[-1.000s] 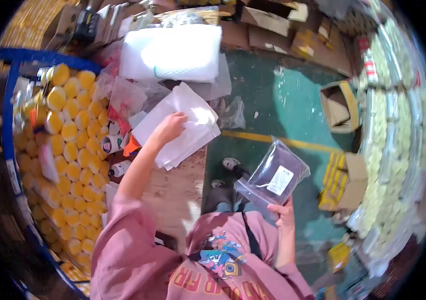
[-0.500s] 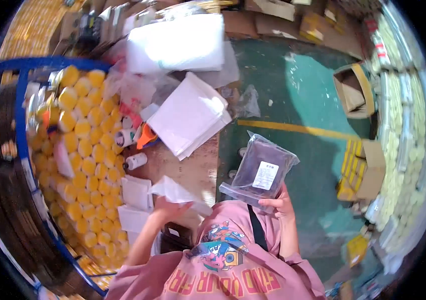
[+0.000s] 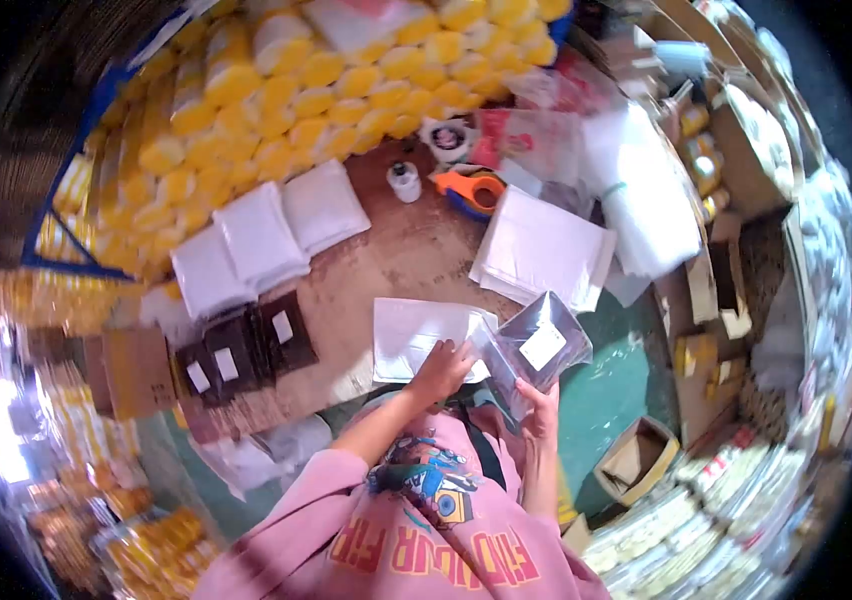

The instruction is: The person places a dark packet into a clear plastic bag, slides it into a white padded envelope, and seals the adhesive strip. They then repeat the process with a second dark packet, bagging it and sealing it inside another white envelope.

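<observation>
My right hand [image 3: 542, 404] grips a clear plastic bag [image 3: 536, 352] that holds a dark item with a white label, held up near the table's edge. My left hand [image 3: 443, 370] rests on a flat white mailer bag [image 3: 411, 336] lying on the brown wooden table [image 3: 396, 255], fingers touching its near edge right next to the clear bag. I wear a pink printed sweatshirt [image 3: 426, 530].
A stack of white mailers [image 3: 543, 250] lies to the right, an orange tape dispenser [image 3: 477, 190] and a small tape roll [image 3: 405, 181] behind it. White padded packs [image 3: 261, 235] and dark labelled packets [image 3: 236, 355] lie at left. Yellow-capped goods [image 3: 296, 80] fill a blue rack.
My view has swung round over the table. My left hand pulled one white mailer from the stack and laid it flat before me; the clear bag in my right hand came up beside it.
</observation>
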`<state>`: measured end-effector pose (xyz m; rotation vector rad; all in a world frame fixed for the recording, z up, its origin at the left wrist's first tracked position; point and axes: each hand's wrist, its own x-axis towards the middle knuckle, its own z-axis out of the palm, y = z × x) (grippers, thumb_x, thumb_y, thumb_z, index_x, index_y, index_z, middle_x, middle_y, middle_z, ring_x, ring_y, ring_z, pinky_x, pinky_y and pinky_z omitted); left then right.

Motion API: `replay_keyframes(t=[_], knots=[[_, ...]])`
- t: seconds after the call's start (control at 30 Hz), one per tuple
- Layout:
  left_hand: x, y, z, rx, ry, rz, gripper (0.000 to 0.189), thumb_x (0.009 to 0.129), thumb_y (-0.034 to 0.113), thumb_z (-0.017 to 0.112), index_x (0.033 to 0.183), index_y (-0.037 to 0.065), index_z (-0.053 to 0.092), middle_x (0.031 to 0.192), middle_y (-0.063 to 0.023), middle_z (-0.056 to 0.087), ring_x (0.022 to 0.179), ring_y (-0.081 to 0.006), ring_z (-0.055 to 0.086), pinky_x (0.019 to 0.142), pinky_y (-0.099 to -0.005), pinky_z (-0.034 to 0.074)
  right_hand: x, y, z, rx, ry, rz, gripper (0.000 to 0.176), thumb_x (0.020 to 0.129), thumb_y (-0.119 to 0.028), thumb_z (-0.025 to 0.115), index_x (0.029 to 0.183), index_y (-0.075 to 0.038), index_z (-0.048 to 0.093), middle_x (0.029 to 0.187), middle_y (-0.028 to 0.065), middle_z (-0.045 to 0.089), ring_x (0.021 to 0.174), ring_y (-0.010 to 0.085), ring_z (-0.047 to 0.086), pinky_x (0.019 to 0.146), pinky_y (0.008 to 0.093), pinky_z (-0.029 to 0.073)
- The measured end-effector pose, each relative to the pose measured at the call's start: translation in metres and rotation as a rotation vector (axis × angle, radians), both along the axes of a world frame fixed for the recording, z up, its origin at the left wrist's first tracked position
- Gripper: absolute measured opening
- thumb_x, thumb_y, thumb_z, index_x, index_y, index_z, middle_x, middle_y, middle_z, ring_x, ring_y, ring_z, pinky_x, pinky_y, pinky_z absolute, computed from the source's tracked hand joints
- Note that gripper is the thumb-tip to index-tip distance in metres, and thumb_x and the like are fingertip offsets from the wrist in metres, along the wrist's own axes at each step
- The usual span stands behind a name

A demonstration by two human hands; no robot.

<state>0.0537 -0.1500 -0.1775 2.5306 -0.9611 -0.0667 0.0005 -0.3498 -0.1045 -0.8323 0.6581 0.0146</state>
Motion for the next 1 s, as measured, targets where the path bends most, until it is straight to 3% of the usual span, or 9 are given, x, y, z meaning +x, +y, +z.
replay_keyframes(t=[0.2, 0.33, 0.43, 0.6, 0.7, 0.77, 0.9, 0.97, 1.0], knots=[[0.005, -0.001, -0.005, -0.068, 0.164, 0.025, 0.010, 0.076, 0.011, 0.055, 0.081, 0.005, 0.060, 0.093, -0.0174, 0.057, 0.092, -0.0362, 0.053, 0.078, -0.0473, 0.043, 0.014, -0.009, -0.010, -0.113, 0.104, 0.159, 0.080, 0.065, 0.005, 0.074, 0.135, -0.003, 0.035, 0.118, 0.0143, 0.055, 0.104, 0.0274, 0.058, 0.089, 0.0389, 0.048], [-0.004, -0.001, -0.007, -0.159, 0.127, 0.096, 0.005, 0.069, 0.012, 0.061, 0.070, 0.008, 0.062, 0.097, -0.0162, 0.057, 0.101, -0.0379, 0.051, 0.082, -0.0492, 0.043, 0.003, -0.009, -0.029, -0.109, 0.225, 0.124, 0.061, 0.072, 0.006, 0.068, 0.126, -0.005, 0.041, 0.105, 0.0094, 0.057, 0.088, 0.0223, 0.058, 0.073, 0.0375, 0.050], [0.002, -0.004, -0.041, -0.171, 0.233, 0.067, 0.014, 0.066, 0.018, 0.065, 0.077, 0.011, 0.067, 0.099, -0.0190, 0.058, 0.097, -0.0380, 0.054, 0.087, -0.0507, 0.043, 0.010, -0.016, -0.052, -0.114, 0.208, 0.169, 0.057, 0.074, 0.009, 0.066, 0.123, -0.004, 0.038, 0.100, 0.0152, 0.059, 0.079, 0.0283, 0.063, 0.057, 0.0394, 0.053], [0.009, -0.009, -0.008, -0.287, 0.356, 0.090, 0.013, 0.066, 0.009, 0.069, 0.078, 0.011, 0.068, 0.123, -0.0186, 0.047, 0.105, -0.0399, 0.050, 0.084, -0.0483, 0.047, 0.029, -0.021, -0.079, -0.168, 0.189, 0.206, 0.067, 0.072, 0.008, 0.069, 0.131, 0.000, 0.039, 0.113, 0.0184, 0.057, 0.091, 0.0285, 0.062, 0.076, 0.0410, 0.054], [0.011, -0.029, -0.023, -0.525, 0.609, 0.045, 0.009, 0.062, 0.005, 0.069, 0.068, 0.010, 0.066, 0.134, -0.0177, 0.038, 0.107, -0.0411, 0.049, 0.093, -0.0446, 0.041, 0.040, -0.010, -0.087, -0.197, 0.149, 0.181, 0.047, 0.079, 0.005, 0.063, 0.123, 0.000, 0.048, 0.102, 0.0126, 0.061, 0.086, 0.0232, 0.063, 0.073, 0.0353, 0.055], [0.014, -0.025, -0.006, -0.488, 0.403, 0.020, 0.007, 0.064, 0.004, 0.069, 0.067, 0.010, 0.066, 0.138, -0.0195, 0.034, 0.110, -0.0425, 0.048, 0.094, -0.0430, 0.040, 0.050, -0.017, -0.104, -0.152, 0.132, 0.251, 0.053, 0.079, 0.003, 0.064, 0.128, 0.000, 0.044, 0.109, 0.0131, 0.059, 0.092, 0.0234, 0.062, 0.077, 0.0352, 0.054], [0.022, -0.029, -0.009, -0.751, 0.280, 0.218, 0.055, 0.069, -0.001, 0.068, 0.120, 0.012, 0.054, 0.144, -0.0287, 0.024, 0.125, -0.0511, 0.038, 0.101, -0.0448, 0.039, 0.052, 0.001, -0.072, -0.126, 0.074, 0.283, 0.065, 0.078, 0.003, 0.065, 0.136, -0.002, 0.037, 0.117, 0.0127, 0.055, 0.099, 0.0231, 0.059, 0.083, 0.0355, 0.051], [0.030, -0.019, -0.003, -0.577, 0.318, 0.362, 0.082, 0.071, -0.002, 0.068, 0.141, 0.011, 0.030, 0.144, -0.0313, 0.021, 0.123, -0.0478, 0.043, 0.098, -0.0424, 0.042, 0.052, 0.007, -0.050, -0.176, 0.041, 0.296, 0.067, 0.078, 0.003, 0.065, 0.137, -0.002, 0.035, 0.118, 0.0124, 0.055, 0.101, 0.0232, 0.058, 0.085, 0.0363, 0.051], [0.035, -0.008, 0.023, -0.590, 0.366, 0.415, 0.084, 0.070, -0.002, 0.068, 0.143, 0.010, 0.027, 0.144, -0.0316, 0.022, 0.120, -0.0460, 0.045, 0.097, -0.0420, 0.042, 0.055, 0.004, -0.037, -0.124, 0.095, 0.309, 0.082, 0.077, 0.008, 0.064, 0.147, -0.005, 0.021, 0.124, 0.0142, 0.052, 0.101, 0.0244, 0.058, 0.083, 0.0361, 0.050]])
